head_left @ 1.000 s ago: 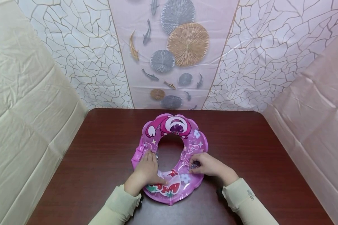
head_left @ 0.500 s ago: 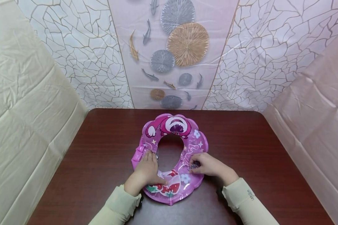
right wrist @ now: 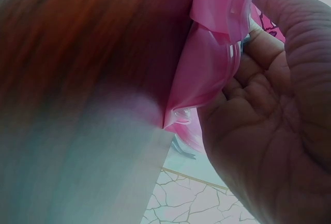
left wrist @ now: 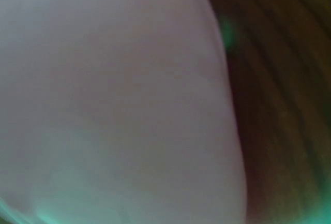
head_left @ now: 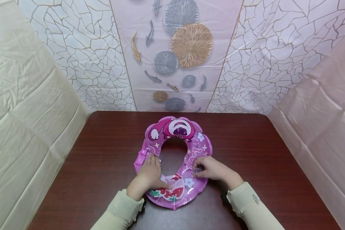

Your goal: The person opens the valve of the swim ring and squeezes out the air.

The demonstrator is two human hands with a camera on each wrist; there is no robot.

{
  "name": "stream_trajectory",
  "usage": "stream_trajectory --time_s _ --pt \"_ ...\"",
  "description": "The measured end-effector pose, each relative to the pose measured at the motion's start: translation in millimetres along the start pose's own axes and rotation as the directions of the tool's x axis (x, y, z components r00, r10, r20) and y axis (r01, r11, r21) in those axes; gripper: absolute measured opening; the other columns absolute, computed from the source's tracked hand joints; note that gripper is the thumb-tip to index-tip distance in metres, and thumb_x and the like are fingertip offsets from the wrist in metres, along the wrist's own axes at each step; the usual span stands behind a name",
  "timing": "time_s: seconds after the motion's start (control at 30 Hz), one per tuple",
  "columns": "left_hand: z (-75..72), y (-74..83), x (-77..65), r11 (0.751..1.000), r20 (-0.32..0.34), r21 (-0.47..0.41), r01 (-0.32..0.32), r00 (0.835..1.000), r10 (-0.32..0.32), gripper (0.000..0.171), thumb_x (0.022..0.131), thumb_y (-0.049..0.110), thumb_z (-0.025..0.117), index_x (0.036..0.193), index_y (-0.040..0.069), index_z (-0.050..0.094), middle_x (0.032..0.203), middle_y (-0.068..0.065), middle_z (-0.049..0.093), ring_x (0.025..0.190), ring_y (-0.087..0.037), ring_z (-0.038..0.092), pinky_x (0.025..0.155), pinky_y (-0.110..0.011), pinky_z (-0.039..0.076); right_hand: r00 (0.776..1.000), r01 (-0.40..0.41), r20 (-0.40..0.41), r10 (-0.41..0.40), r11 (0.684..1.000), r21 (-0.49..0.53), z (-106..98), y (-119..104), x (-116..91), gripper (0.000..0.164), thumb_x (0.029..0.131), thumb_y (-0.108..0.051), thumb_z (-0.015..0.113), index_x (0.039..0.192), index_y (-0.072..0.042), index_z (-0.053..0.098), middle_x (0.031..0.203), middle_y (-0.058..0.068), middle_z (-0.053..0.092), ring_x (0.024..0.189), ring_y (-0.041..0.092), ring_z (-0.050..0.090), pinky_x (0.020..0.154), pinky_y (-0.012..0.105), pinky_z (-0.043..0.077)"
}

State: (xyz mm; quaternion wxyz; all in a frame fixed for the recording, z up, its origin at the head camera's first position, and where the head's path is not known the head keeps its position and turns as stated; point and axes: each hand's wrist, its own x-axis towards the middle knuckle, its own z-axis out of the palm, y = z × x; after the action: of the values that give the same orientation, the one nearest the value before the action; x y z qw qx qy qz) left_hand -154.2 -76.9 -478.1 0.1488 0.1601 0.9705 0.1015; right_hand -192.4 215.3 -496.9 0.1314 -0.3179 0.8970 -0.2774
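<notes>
A pink inflatable swim ring [head_left: 196, 145] with a scalloped edge lies on the table in the head view. A bear is printed at its far side and strawberries at its near side. My left hand [head_left: 150, 174] rests on the ring's left part, fingers straight and thumb spread toward the strawberries. On the right part, my right hand [head_left: 214, 168] curls its fingers and thumb against the ring, pinching at its top surface beside a dark patch. What lies between those fingertips is hidden. In the right wrist view, the palm [right wrist: 258, 125] stands beside the pink edge [right wrist: 207, 69]. The left wrist view is mostly blurred skin.
The dark red-brown wooden table [head_left: 103, 159] surrounds the ring. Behind it hangs a patterned backdrop [head_left: 103, 64] with fish and round motifs. Pale cloth walls [head_left: 26, 127] flank the table on both sides. The ring's left edge has a folded, wrinkled bit.
</notes>
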Motion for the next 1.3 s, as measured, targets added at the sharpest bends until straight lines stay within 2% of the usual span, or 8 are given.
stream_trajectory --time_s 0.63,0.73,0.83,1.0,1.1,1.17,1.3 --pt "0.1 -1.6 -0.6 1.000 -0.016 -0.011 -0.011 1.000 0.011 0.130 0.067 0.069 0.081 0.151 -0.014 0.027 0.158 -0.033 0.026 0.149 -0.045 0.021 0.120 -0.048 0.025 1.000 0.013 -0.002 -0.013 1.000 0.004 0 1 -1 0.016 0.087 -0.029 0.081 0.091 -0.021 0.069 0.084 -0.008 0.061 0.076 0.009 0.057 0.067 0.024 0.052" --pt "1.7 -2.8 -0.1 1.000 -0.030 -0.009 -0.013 0.999 0.013 0.130 0.067 0.070 0.081 0.151 -0.014 0.028 0.158 -0.032 0.026 0.148 -0.044 0.022 0.120 -0.048 0.025 0.998 0.061 -0.022 -0.062 0.997 -0.037 -1 -2 -2 0.016 0.087 -0.026 0.081 0.093 -0.018 0.069 0.085 -0.007 0.061 0.077 0.009 0.056 0.069 0.024 0.053" --pt "3.0 -3.6 -0.7 1.000 -0.047 -0.016 -0.012 0.999 0.011 0.130 0.066 0.070 0.082 0.151 -0.013 0.030 0.158 -0.032 0.027 0.148 -0.044 0.024 0.119 -0.048 0.027 0.990 0.116 -0.060 -0.125 0.985 -0.129 -1 -6 -5 0.017 0.087 -0.025 0.081 0.095 -0.015 0.070 0.087 -0.006 0.060 0.079 0.008 0.054 0.072 0.025 0.053" --pt "1.7 -6.4 -2.7 0.999 -0.084 -0.037 0.004 0.996 -0.007 0.125 0.063 0.067 0.085 0.148 -0.011 0.038 0.156 -0.029 0.034 0.145 -0.041 0.032 0.114 -0.051 0.036 0.956 0.195 -0.163 -0.243 0.945 -0.264 -2 -14 -8 0.031 0.084 -0.029 0.084 0.107 -0.012 0.070 0.100 -0.003 0.060 0.092 0.010 0.055 0.082 0.029 0.055" --pt "0.0 -8.5 -4.1 0.999 -0.089 -0.034 0.016 0.996 -0.019 0.121 0.062 0.065 0.086 0.148 -0.007 0.042 0.154 -0.025 0.039 0.144 -0.038 0.037 0.111 -0.052 0.040 0.936 0.229 -0.209 -0.285 0.939 -0.256 -5 -15 -7 0.041 0.083 -0.030 0.084 0.114 -0.010 0.067 0.109 0.001 0.062 0.101 0.015 0.058 0.091 0.033 0.054" --pt "-0.3 -10.0 -4.6 0.999 -0.088 -0.031 0.017 0.996 -0.019 0.118 0.062 0.065 0.086 0.148 -0.005 0.044 0.154 -0.022 0.042 0.143 -0.036 0.039 0.109 -0.053 0.042 0.940 0.220 -0.211 -0.270 0.948 -0.232 -6 -16 -7 0.044 0.083 -0.033 0.084 0.115 -0.010 0.066 0.109 0.001 0.063 0.101 0.016 0.059 0.091 0.033 0.054" --pt "0.4 -11.4 -4.0 1.000 -0.088 -0.029 0.010 0.996 -0.012 0.116 0.063 0.066 0.085 0.147 -0.004 0.046 0.153 -0.020 0.044 0.142 -0.035 0.041 0.106 -0.054 0.044 0.978 0.134 -0.135 -0.159 0.975 -0.177 -7 -16 -9 0.040 0.084 -0.039 0.082 0.110 -0.013 0.067 0.098 -0.005 0.063 0.086 0.010 0.058 0.080 0.028 0.055"
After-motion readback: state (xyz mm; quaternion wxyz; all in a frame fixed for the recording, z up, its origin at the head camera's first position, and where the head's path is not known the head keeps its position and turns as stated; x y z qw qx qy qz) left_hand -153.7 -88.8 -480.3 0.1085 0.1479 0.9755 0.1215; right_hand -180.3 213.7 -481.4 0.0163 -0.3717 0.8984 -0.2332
